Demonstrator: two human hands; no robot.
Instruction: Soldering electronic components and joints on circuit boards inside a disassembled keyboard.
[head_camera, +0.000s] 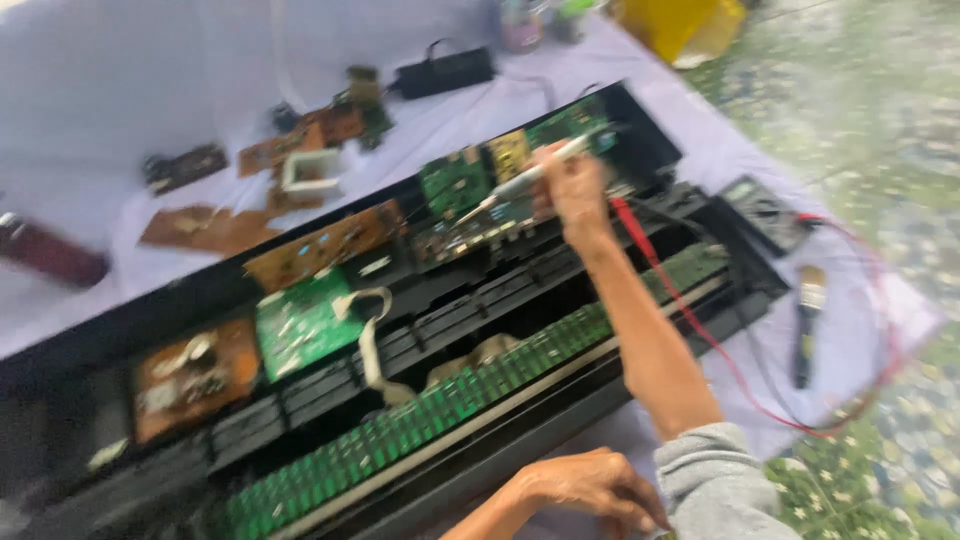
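Note:
A long black opened case (480, 450) lies across a white cloth, with green circuit boards (300, 322) and brown boards (195, 375) inside it. My right hand (572, 188) reaches over the case and is shut on a white pen-like tool (520, 182), whose tip points down-left at a green board (455, 182). A red probe (630, 222) with a red wire lies just right of that wrist. My left hand (590, 490) rests at the case's near edge, fingers curled, holding nothing that I can see. The picture is blurred.
Loose brown boards (205, 228) and small parts lie on the cloth behind the case. A black adapter (443, 70) sits at the back, a dark meter (765, 212) and a paintbrush (806, 322) at the right, a yellow container (680, 25) top right.

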